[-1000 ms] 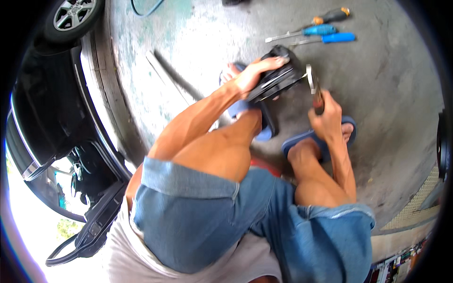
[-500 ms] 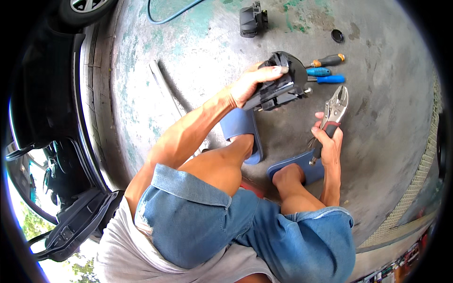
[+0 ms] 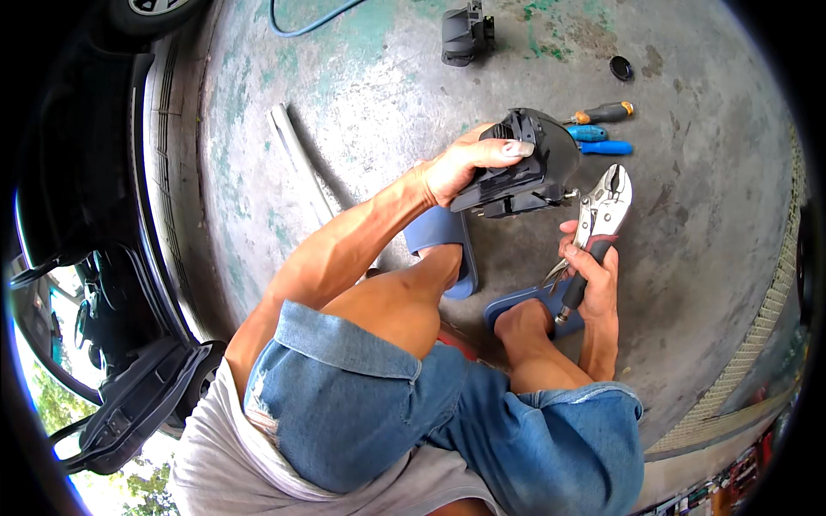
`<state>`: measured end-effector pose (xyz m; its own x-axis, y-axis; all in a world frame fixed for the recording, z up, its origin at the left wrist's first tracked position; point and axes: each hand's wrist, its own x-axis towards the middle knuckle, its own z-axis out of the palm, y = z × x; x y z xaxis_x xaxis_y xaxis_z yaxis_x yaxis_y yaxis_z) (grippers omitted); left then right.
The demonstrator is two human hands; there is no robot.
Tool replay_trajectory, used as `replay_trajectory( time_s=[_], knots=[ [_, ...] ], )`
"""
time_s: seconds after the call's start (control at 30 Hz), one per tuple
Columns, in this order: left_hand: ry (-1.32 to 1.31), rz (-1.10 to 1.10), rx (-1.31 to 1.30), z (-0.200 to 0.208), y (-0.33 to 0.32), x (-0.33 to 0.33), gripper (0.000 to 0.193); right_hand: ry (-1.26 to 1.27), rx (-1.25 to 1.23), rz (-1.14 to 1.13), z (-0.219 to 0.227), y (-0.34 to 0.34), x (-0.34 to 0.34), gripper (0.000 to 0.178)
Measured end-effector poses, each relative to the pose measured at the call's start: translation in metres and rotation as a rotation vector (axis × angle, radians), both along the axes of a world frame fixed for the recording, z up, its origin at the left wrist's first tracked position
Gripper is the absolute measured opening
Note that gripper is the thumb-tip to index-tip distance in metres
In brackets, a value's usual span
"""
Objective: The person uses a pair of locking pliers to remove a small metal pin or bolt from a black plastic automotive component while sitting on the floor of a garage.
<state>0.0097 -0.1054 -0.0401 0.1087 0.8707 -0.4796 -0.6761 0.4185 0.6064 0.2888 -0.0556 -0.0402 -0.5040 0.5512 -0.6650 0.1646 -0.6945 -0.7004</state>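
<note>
My left hand (image 3: 469, 163) grips a black plastic car part (image 3: 525, 168), a rounded housing, held up above my knees. Just right of it, my right hand (image 3: 592, 268) holds metal locking pliers (image 3: 602, 206) by the dark handle, jaws pointing up and a little apart from the black part. I am squatting on concrete, wearing denim shorts and blue slide sandals (image 3: 452, 245).
Three screwdrivers (image 3: 602, 129), one orange-handled and two blue, lie on the concrete beyond the part. A second black part (image 3: 465, 33) and a small black cap (image 3: 619, 67) lie farther off. A grey strip (image 3: 301, 163) lies left; a dark car (image 3: 86, 215) with an open door stands at the left.
My right hand has drawn the pliers away from the black part, down and to the right. The view has tilted, so the far black part and cap show.
</note>
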Motion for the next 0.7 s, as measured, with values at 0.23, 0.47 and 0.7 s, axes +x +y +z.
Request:
replay_trajectory(
  time_s=[0.23, 0.47, 0.7],
  knots=[
    [0.008, 0.007, -0.002, 0.009, 0.003, 0.002, 0.054, 0.040, -0.255, -0.031, 0.006, 0.005, 0.004, 0.047],
    [-0.247, 0.048, -0.138, 0.007, 0.011, 0.003, 0.064, 0.235, -0.460, -0.260, 0.006, 0.012, 0.023, 0.054],
    [-0.512, 0.034, -0.097, -0.011, 0.011, -0.007, 0.084, 0.313, -0.331, -0.331, 0.011, 0.005, 0.032, 0.044]
  ],
)
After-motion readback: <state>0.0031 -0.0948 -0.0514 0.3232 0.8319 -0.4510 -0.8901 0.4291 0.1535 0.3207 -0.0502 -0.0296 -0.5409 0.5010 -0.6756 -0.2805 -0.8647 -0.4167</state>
